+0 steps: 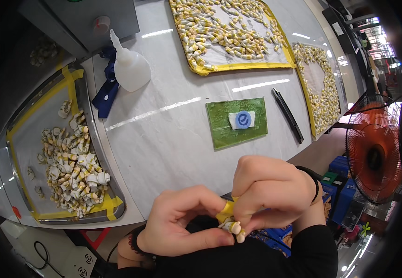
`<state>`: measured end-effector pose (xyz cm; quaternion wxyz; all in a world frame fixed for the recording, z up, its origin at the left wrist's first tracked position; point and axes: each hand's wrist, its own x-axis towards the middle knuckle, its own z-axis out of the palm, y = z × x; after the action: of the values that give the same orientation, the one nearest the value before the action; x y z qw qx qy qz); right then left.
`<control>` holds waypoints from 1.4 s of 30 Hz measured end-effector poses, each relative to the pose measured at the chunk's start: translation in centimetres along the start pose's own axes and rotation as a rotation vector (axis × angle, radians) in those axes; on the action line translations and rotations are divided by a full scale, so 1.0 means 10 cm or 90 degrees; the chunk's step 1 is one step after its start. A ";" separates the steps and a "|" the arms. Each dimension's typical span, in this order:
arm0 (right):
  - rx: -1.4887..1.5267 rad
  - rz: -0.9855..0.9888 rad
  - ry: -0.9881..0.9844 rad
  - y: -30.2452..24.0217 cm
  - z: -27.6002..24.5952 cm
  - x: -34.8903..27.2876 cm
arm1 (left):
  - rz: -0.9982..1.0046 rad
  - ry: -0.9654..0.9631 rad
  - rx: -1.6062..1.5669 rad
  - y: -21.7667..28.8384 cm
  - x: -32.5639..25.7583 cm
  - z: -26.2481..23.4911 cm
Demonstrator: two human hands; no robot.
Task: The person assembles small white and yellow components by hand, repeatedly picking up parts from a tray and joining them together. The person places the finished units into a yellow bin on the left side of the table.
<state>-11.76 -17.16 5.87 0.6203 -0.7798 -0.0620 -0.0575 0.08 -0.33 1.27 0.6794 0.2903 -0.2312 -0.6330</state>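
Close to my body at the lower middle, both hands pinch one small white, yellow and cream figurine part [232,227]. My left hand [177,222] grips it between thumb and forefinger, and that forefinger's tip has a yellow covering. From the other side, the fingers of my right hand [275,194] close on the part and hide some of it. Beyond the hands lies a green rectangular plate [219,132] bearing a small white pad with a blue round piece [243,119]. A slim black pen-like tool [288,115] rests to its right.
At the left stands a yellow-taped tray [25,139] of larger white and yellow parts. A far tray [256,65] and a right tray [319,76] hold many small ones. A white squeeze bottle [132,69] stands beside dark blue cloth [103,99]. An orange fan [374,153] is at the right.
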 end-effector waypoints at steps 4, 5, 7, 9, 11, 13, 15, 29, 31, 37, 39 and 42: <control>0.073 0.001 0.038 0.05 -0.01 -0.03 | -0.004 -0.013 -0.044 -0.04 -0.01 -0.03; 0.072 -0.005 0.064 0.07 0.02 -0.04 | 0.002 -0.007 -0.044 -0.04 -0.01 -0.02; 0.062 -0.008 0.087 0.07 0.05 -0.04 | 0.013 0.003 -0.045 -0.04 -0.01 -0.01; 0.046 -0.003 0.080 0.05 0.06 -0.04 | 0.013 0.002 -0.021 -0.04 -0.02 0.00; 0.044 0.003 0.033 0.01 0.04 -0.02 | 0.019 0.007 0.022 -0.01 -0.04 0.01; 0.043 0.001 0.008 0.00 0.05 -0.03 | 0.026 0.018 0.076 0.01 -0.06 0.04; 0.041 -0.013 -0.001 0.02 0.07 -0.02 | 0.021 0.016 0.118 0.04 -0.09 0.04; -0.079 0.006 0.333 0.10 0.08 -0.48 | -0.042 0.296 1.473 1.13 -0.71 -0.32; -0.089 -0.002 0.327 0.08 0.07 -0.50 | -0.151 0.184 1.448 1.09 -0.75 -0.43; -0.117 0.080 0.333 0.04 0.07 -0.67 | -0.163 0.338 1.388 1.27 -0.91 -0.83; -0.106 0.078 0.350 0.06 0.06 -0.73 | -0.222 0.382 1.362 1.38 -1.02 -0.97; -0.082 0.073 0.368 0.08 0.09 -0.81 | -0.277 0.463 1.330 1.49 -1.18 -1.11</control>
<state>-19.62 -16.69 3.53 0.5639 -0.7709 0.1651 -0.2459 17.39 13.02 4.13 0.0054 0.9181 -0.3803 -0.1120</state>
